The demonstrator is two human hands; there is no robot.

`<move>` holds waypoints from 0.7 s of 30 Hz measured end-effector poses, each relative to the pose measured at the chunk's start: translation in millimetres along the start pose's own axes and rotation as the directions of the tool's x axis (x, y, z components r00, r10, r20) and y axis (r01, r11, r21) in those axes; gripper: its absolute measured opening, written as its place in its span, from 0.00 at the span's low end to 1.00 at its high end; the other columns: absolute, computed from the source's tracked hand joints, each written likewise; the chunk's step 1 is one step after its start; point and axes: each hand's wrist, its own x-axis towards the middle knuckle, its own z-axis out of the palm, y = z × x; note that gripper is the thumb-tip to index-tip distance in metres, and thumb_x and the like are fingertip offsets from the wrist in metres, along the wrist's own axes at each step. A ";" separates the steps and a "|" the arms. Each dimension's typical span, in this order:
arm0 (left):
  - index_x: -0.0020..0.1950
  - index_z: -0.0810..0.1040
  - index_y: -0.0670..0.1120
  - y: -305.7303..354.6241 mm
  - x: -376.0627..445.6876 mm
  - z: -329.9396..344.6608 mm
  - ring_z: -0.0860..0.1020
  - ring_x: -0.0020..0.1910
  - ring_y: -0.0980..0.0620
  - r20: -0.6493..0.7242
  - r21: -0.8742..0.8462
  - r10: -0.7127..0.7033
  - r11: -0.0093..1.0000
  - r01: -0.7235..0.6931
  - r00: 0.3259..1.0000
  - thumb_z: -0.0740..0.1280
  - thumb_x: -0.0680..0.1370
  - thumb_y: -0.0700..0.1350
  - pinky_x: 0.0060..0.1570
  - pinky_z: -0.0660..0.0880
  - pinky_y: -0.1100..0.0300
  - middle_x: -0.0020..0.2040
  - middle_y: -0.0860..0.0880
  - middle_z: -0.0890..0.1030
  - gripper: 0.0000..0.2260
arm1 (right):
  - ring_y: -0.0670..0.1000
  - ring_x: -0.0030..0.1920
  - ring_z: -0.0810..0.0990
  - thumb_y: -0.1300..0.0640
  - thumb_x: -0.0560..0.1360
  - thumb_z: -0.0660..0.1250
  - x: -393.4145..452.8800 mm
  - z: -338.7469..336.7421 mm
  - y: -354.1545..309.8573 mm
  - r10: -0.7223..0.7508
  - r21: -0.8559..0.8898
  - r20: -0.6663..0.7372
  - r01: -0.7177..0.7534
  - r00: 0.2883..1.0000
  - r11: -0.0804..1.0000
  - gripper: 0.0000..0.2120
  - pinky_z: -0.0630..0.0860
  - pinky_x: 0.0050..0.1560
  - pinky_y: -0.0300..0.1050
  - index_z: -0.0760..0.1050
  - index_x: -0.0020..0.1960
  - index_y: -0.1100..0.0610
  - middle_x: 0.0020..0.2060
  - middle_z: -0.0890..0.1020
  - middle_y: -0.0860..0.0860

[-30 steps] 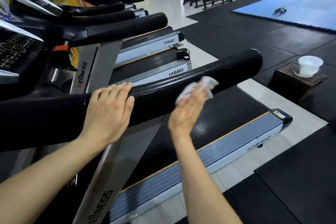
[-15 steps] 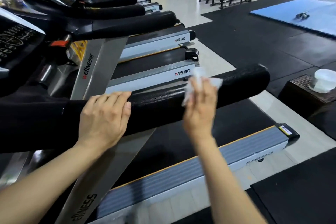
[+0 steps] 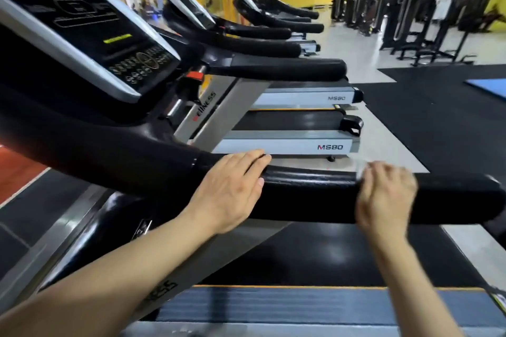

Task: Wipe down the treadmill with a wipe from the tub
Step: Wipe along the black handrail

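two hands on the black handrail of an "ms80" treadmill: left hand flat, right hand blurred, grip unclear

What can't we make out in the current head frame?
- Wipe: only a pale blurred edge shows past the right hand, which covers the rest.
- Right hand: motion-blurred, so its grip is unclear.
- Tub: not in the head view.
- Console: markings too blurred to read, cut by the left edge.
- Handrail: underside hidden; left hand covers part.

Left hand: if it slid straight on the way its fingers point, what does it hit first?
Probably nothing soon: the left hand lies on the handrail, its fingers pointing along it; farther along is the right hand. Depth unclear.
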 end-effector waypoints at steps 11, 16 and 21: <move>0.75 0.73 0.43 -122.4 -72.1 -50.0 0.72 0.71 0.40 -0.077 0.237 -0.179 0.952 0.193 0.981 0.53 0.84 0.49 0.75 0.62 0.43 0.70 0.43 0.76 0.22 | 0.61 0.76 0.65 0.51 0.84 0.59 -78.8 15.2 -264.1 -0.299 0.346 -0.002 0.281 0.954 0.895 0.23 0.52 0.79 0.59 0.68 0.77 0.58 0.74 0.69 0.61; 0.70 0.75 0.38 -123.9 -73.2 -41.9 0.73 0.68 0.38 -0.168 0.142 -0.139 0.976 0.164 0.976 0.54 0.83 0.46 0.72 0.64 0.42 0.67 0.41 0.78 0.21 | 0.56 0.80 0.59 0.52 0.83 0.63 -84.1 26.7 -283.4 -0.463 0.285 -0.055 0.459 0.884 0.842 0.27 0.53 0.80 0.58 0.63 0.79 0.55 0.78 0.64 0.57; 0.72 0.74 0.40 -125.8 -74.5 -44.5 0.71 0.70 0.38 -0.177 0.117 -0.114 0.984 0.136 0.977 0.56 0.83 0.46 0.74 0.62 0.42 0.69 0.41 0.77 0.20 | 0.53 0.80 0.59 0.53 0.83 0.60 -98.9 30.7 -193.1 -0.451 0.138 -0.081 0.459 0.889 0.878 0.27 0.59 0.78 0.60 0.59 0.81 0.50 0.79 0.62 0.55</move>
